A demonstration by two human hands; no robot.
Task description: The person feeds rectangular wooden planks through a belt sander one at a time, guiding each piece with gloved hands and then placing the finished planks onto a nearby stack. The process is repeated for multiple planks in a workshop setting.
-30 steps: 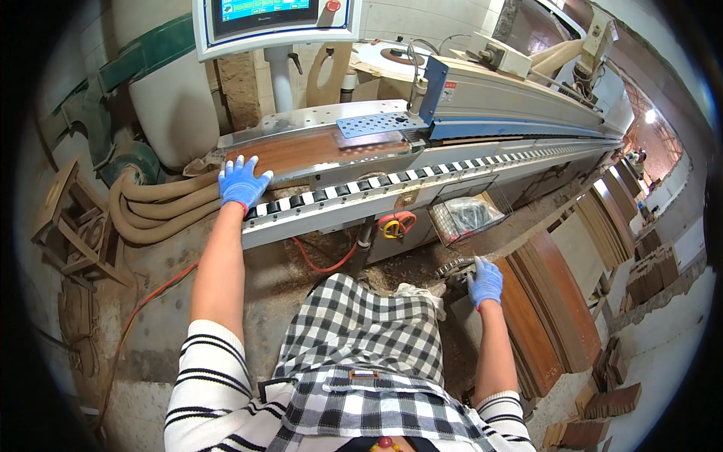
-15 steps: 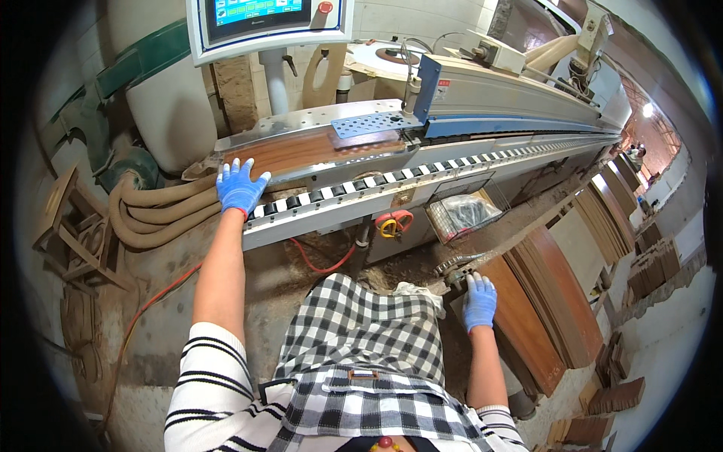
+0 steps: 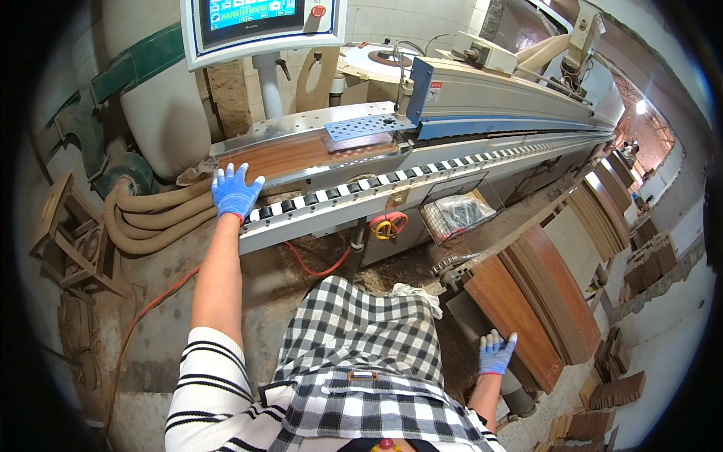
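Observation:
A brown wood-grain board (image 3: 282, 156) lies flat on the machine's infeed table, its far end under a perforated blue plate (image 3: 363, 128). My left hand (image 3: 236, 194), in a blue glove with pale fingertips, rests on the near left end of that board with its fingers spread. At the lower right, my right hand (image 3: 495, 355), gloved alike, is beside the nearest reddish-brown panel (image 3: 516, 316) of a leaning stack. Its fingers are apart and hold nothing; whether they touch the panel I cannot tell.
A long machine with a black-and-white roller track (image 3: 358, 185) runs off to the right. Above stands a control screen (image 3: 252, 16). Thick hoses (image 3: 154, 226) and a wooden stool (image 3: 71, 241) are at left. A red hose (image 3: 320, 265) crosses the floor. More panels (image 3: 595, 218) line the right.
My right hand has moved down and slightly right, from the upper end of the panel stack to lower along its near edge. My left hand stays on the board.

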